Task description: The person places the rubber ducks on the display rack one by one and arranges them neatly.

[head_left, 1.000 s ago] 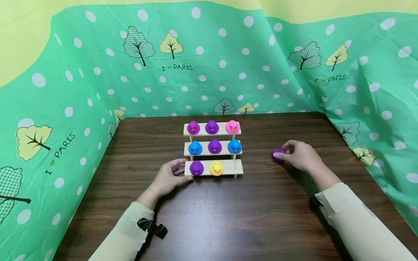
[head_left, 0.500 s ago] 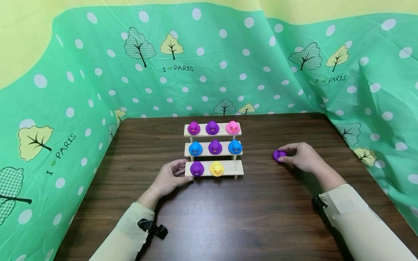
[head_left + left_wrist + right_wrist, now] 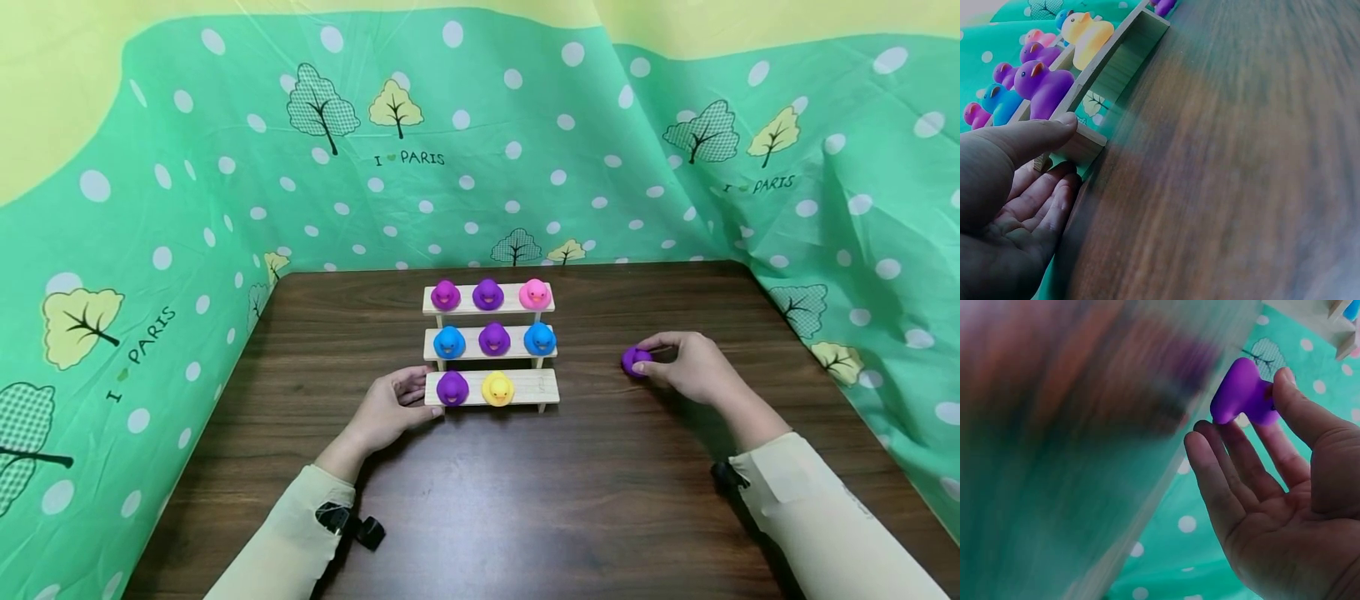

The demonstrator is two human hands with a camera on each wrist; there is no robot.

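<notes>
A three-tier wooden stand [image 3: 551,387] bears rows of small rubber ducks. On its lowest tier sit a purple duck [image 3: 452,388] and a yellow duck [image 3: 498,388], with bare wood at the right end. My left hand [image 3: 384,410] holds the left end of that tier, thumb at the front edge and fingers behind, as the left wrist view shows. Off to the right, my right hand [image 3: 693,367] pinches another purple rubber duck [image 3: 1238,394] between thumb and fingertips. That duck is low at the tabletop in the head view; whether it touches the wood I cannot tell.
Blue ducks flank a purple one [image 3: 494,339] on the middle tier. The top tier carries two purplish ducks and a pink duck [image 3: 535,293]. Green dotted cloth [image 3: 465,192] hangs behind and beside the dark wooden table [image 3: 525,500].
The purple duck in my right hand has turned a little and shifted slightly left, and the fingers on it look straighter. My left hand and the stand stay in place.
</notes>
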